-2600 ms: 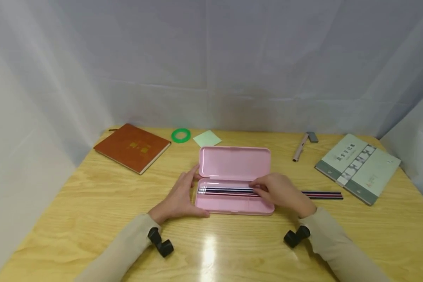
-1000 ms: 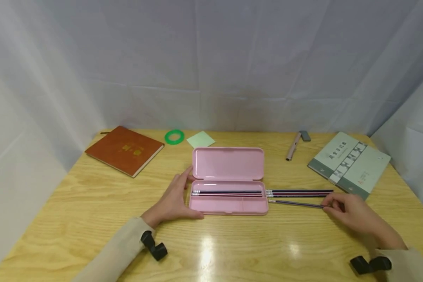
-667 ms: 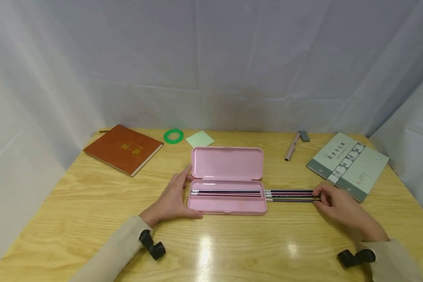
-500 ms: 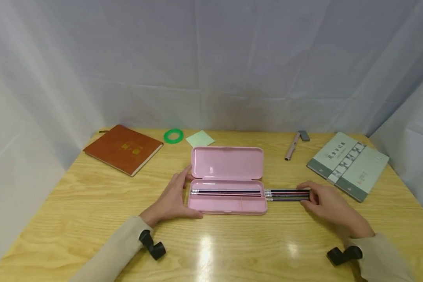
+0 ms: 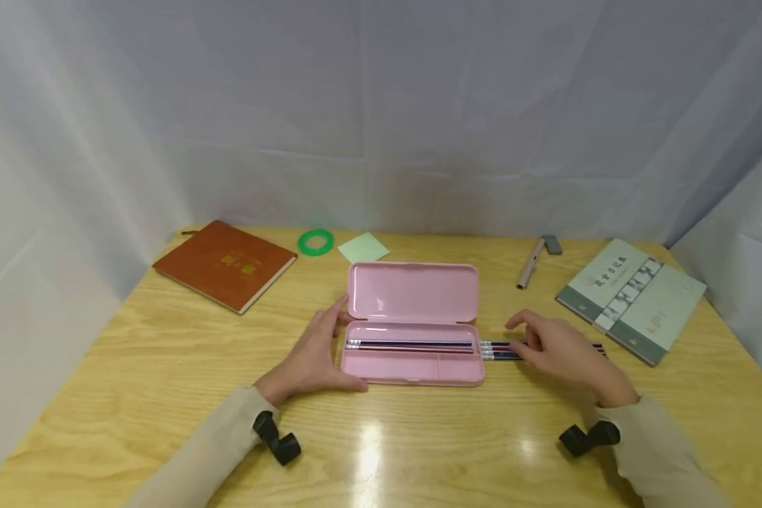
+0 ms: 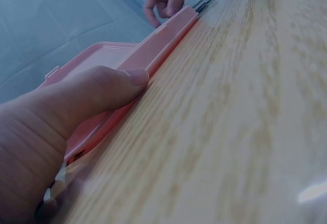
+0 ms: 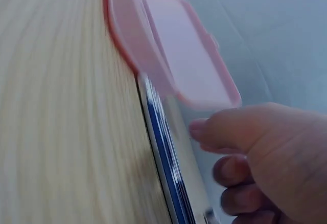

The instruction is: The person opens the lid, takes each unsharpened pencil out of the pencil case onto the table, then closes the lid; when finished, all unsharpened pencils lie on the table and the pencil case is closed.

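A pale green notebook (image 5: 631, 303), its cover appearing to read 现金日记账, and a brown notebook (image 5: 225, 267) with illegible gold marks flank an open pink pencil case (image 5: 390, 367) on a bench (image 5: 444, 451). The left hand (image 5: 311, 360), spread wide, touches the case's left end; the right hand (image 5: 561, 353), loosely bent, empty, hovers above pencils (image 5: 500, 356) just beyond the other. More pencils (image 5: 413, 345) line the rear compartment.

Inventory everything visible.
Pencil case: 1, pink, centre
Case pencils: 2+, dark, reddish, rear compartment
Loose pencils: several, dark, reddish, right of case
Notebook: 1, brown, left
Banded notebook: 1, greenish, right
Ring: 1, green, back
Sticky note: 1, greenish, behind case
Pen: 1, pinkish, right rear
Eraser: 1, grey, beside pen
Table: 1, yellowish, beneath
Backdrop: 1, whitish, behind
Cameras: 2, black, wrists
Sleeves: 2, beige, forearms
Left hand: 1, touching case
Right hand: 1, near loose pencils
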Tool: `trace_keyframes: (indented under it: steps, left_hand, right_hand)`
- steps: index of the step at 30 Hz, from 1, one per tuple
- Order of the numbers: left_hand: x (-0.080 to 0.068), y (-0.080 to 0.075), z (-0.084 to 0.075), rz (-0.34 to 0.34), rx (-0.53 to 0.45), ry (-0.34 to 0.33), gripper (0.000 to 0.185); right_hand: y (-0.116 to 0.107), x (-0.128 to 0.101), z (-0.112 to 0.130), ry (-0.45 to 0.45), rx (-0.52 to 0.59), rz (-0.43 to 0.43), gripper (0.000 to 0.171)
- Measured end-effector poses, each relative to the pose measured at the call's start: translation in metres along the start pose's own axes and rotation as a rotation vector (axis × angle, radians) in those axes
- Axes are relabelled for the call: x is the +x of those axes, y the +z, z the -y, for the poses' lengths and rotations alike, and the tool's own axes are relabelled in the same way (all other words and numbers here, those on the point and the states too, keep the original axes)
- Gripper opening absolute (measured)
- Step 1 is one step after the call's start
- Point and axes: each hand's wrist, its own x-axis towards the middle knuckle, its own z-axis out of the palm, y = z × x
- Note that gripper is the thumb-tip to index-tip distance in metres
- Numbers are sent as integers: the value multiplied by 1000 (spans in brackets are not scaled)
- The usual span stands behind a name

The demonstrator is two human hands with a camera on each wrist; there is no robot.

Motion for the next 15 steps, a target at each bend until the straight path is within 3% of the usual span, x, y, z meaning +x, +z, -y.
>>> trace_keyframes:
  steps: [7, 15]
  left_hand:
    - [0, 0, -2, -6, -14, 4, 139]
    - [-2, -3, -1, -2, -14, -13, 139]
  right_hand:
    - [18, 39, 29, -157, -21, -35, 13]
    - [37, 69, 61, -223, -98, -10, 11]
